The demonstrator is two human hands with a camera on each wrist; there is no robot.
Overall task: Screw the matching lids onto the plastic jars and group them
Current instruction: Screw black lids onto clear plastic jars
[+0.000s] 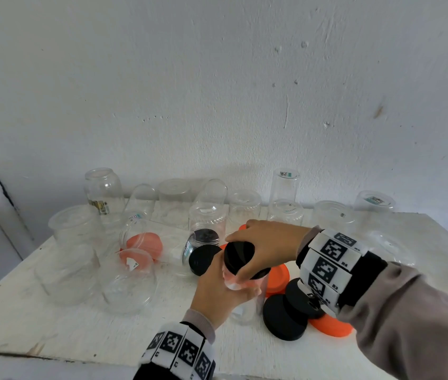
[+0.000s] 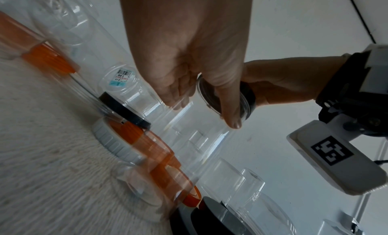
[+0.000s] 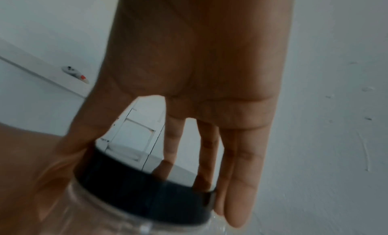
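Observation:
In the head view my left hand grips a clear plastic jar round its upper body, just above the white table. My right hand curls over the black lid that sits on the jar's mouth, thumb and fingers on its rim. The left wrist view shows the left hand round the jar, with the lid under the right hand. In the right wrist view the right hand's fingers lie against the lid's ribbed edge.
Loose black lids and orange lids lie around my hands. Several lidless clear jars stand along the wall. A tipped jar holds an orange lid. Large jars crowd the left.

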